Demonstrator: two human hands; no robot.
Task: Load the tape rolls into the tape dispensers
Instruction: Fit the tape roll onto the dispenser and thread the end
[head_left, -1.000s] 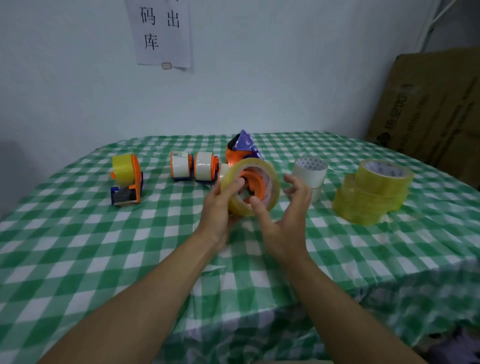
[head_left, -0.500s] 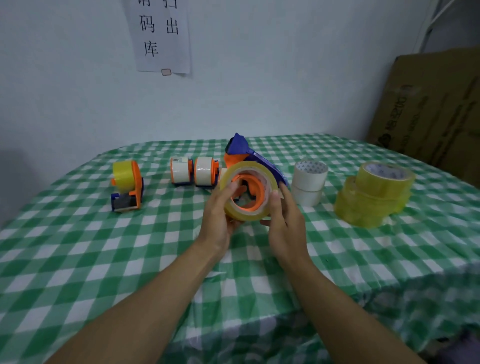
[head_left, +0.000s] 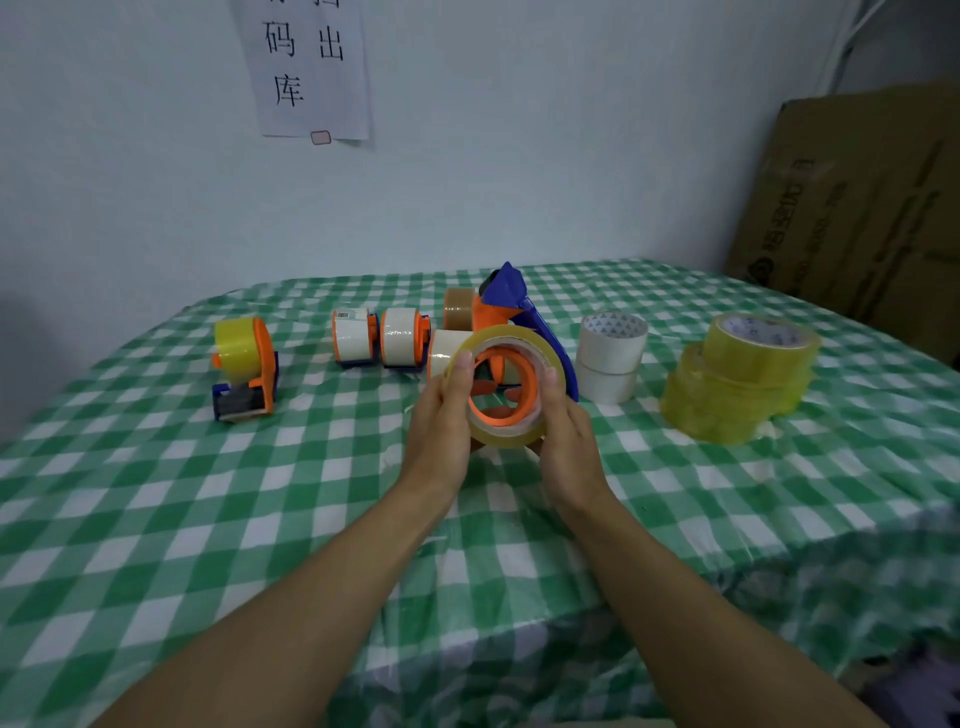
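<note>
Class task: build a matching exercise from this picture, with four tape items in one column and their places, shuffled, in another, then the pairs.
1. clear tape roll
2. stack of yellow tape rolls
3. two stacked white tape rolls
4. small orange dispenser holding yellow tape

A. leftmost on the green checked table
B. rightmost
C. in the left hand and right hand
D. just right of the blue dispenser

Pairs: 1-C, 2-B, 3-D, 4-A

- Clear tape roll (head_left: 506, 435): glossy, see-through film.
- Tape dispenser (head_left: 508, 290): smooth blue and orange plastic.
- Yellow tape rolls (head_left: 737, 384): shiny, translucent.
- Checked tablecloth (head_left: 156, 519): thin, faintly creased.
- Cardboard box (head_left: 857, 208): matt brown.
- Paper sign (head_left: 311, 67): matt.
</note>
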